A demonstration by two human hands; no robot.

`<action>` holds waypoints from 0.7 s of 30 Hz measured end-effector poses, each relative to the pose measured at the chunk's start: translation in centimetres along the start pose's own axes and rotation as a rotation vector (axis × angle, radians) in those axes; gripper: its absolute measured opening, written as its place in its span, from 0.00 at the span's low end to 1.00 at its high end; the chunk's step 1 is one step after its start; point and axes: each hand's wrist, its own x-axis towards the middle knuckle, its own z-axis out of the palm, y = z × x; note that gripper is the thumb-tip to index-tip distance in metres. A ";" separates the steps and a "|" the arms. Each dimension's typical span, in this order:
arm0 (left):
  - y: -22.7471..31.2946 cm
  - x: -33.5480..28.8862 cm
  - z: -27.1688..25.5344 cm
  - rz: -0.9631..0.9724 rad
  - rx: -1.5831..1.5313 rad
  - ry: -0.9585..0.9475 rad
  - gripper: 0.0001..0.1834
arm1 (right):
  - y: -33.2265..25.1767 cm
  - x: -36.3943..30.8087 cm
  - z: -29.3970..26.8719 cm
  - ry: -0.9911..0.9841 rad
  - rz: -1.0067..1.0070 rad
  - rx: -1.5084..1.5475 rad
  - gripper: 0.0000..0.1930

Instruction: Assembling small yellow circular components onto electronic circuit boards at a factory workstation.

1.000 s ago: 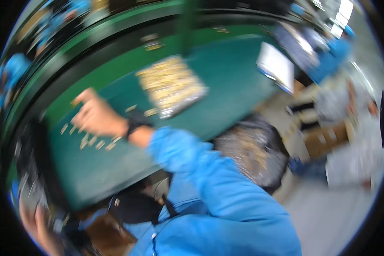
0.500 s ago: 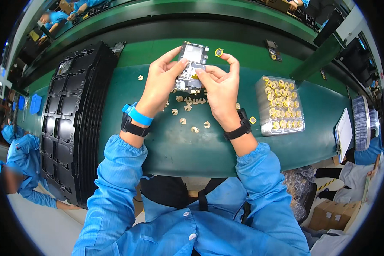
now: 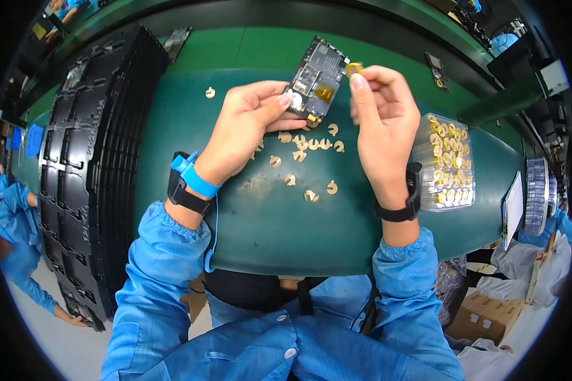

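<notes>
My left hand [image 3: 251,117] grips a dark circuit board [image 3: 318,73] by its near left edge, thumb on top, and holds it tilted above the mat. A yellow patch [image 3: 325,93] and a round silvery part [image 3: 295,100] show on the board. Just off the board's right edge, my right hand [image 3: 384,105] pinches a small yellow-edged coin cell [image 3: 354,68] between thumb and fingers; it is partly covered and blurred. Below the board, several small pale notched discs [image 3: 310,195] lie scattered on the green mat [image 3: 279,235].
Stacked clear trays [image 3: 448,165] of yellow-edged coin cells stand at right, beside a clipboard [image 3: 513,206]. A tall stack of black trays [image 3: 89,171] fills the left side. Another circuit board [image 3: 436,70] lies at the back right. A co-worker's blue sleeve [image 3: 16,209] shows at far left.
My right hand has drawn away from the board to the right, and the coin cell is now pinched at its fingertips. The board has turned and tilted clockwise in my left hand.
</notes>
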 end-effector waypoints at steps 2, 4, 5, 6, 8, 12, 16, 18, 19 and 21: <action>-0.5 0.1 0.0 0.020 -0.007 -0.012 0.21 | -0.6 -1.1 1.0 -0.149 0.115 0.126 0.07; -0.6 -0.3 -0.2 0.050 -0.015 0.005 0.21 | -1.3 -1.2 1.0 -0.299 0.270 0.079 0.05; -0.6 -0.4 -0.3 0.069 0.001 0.008 0.20 | -1.3 -1.2 1.0 -0.338 0.298 0.045 0.05; -0.4 -0.5 -0.3 0.067 0.001 0.001 0.20 | -1.4 -1.2 1.1 -0.338 0.310 0.043 0.05; -0.4 -0.6 -0.2 0.056 -0.004 -0.003 0.20 | -1.4 -1.3 1.2 -0.323 0.329 0.047 0.05; -0.6 -0.7 0.2 0.084 -0.013 -0.032 0.19 | -0.7 -1.5 1.2 -0.331 0.298 0.009 0.04; -0.8 -0.8 0.3 0.100 0.004 -0.044 0.19 | -0.6 -1.5 1.0 -0.337 0.296 -0.036 0.04; -0.7 -0.8 0.4 0.102 0.004 -0.048 0.19 | -0.7 -1.6 1.4 -0.302 0.277 0.015 0.04; -0.6 -0.9 0.4 0.109 0.007 -0.052 0.19 | -0.7 -1.6 1.4 -0.301 0.281 0.015 0.04; -0.6 -0.9 0.4 0.107 0.009 -0.055 0.19 | -0.7 -1.7 1.4 -0.300 0.264 -0.016 0.04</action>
